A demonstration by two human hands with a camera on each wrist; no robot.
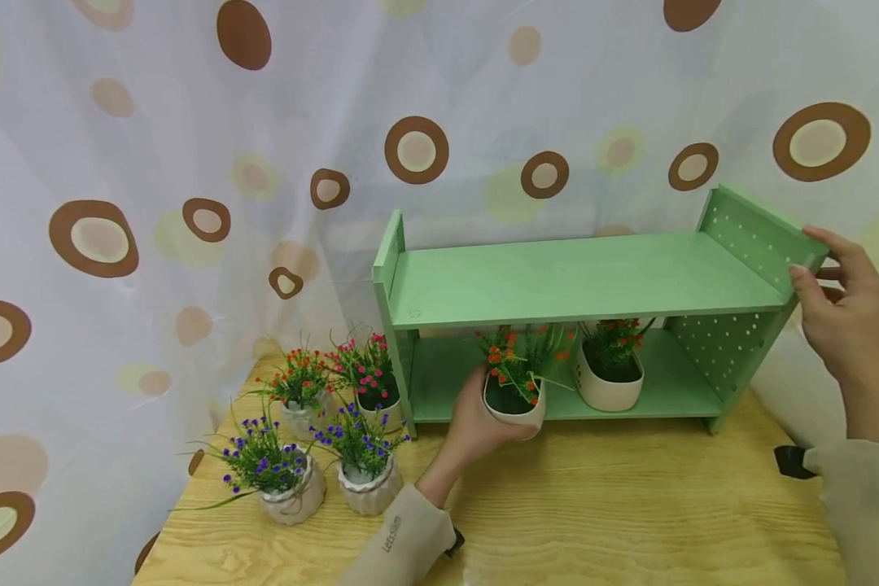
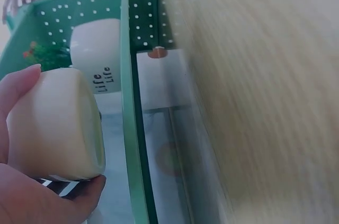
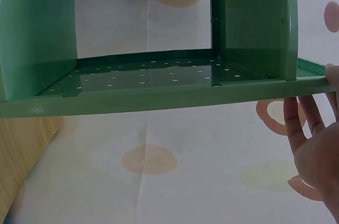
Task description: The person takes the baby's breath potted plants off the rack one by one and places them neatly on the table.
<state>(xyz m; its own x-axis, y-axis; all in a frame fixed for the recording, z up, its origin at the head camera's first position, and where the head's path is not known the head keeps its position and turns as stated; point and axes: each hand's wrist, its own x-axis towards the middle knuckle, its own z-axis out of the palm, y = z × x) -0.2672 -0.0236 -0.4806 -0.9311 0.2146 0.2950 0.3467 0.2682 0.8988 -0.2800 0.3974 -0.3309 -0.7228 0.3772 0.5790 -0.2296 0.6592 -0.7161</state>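
Note:
My left hand [image 1: 474, 422] grips a white pot with orange flowers [image 1: 509, 397] at the front of the lower level of a green two-level shelf [image 1: 549, 277]. In the left wrist view the held pot [image 2: 50, 123] tilts, thumb and fingers around its sides. Farther right on that level stands another white pot with red flowers [image 1: 611, 389], marked "Life" in the left wrist view. My right hand [image 1: 846, 305] holds the top front corner of the shelf's right side panel, thumb on the inner side. In the right wrist view, fingers [image 3: 311, 121] touch the panel's edge.
Left of the shelf, several potted plants stand on the wooden table [image 1: 615, 505]: two with purple flowers [image 1: 293, 488], one orange-red [image 1: 306, 415], one pink [image 1: 377, 399]. A patterned curtain [image 1: 469, 81] hangs behind. The shelf's side panels have small holes.

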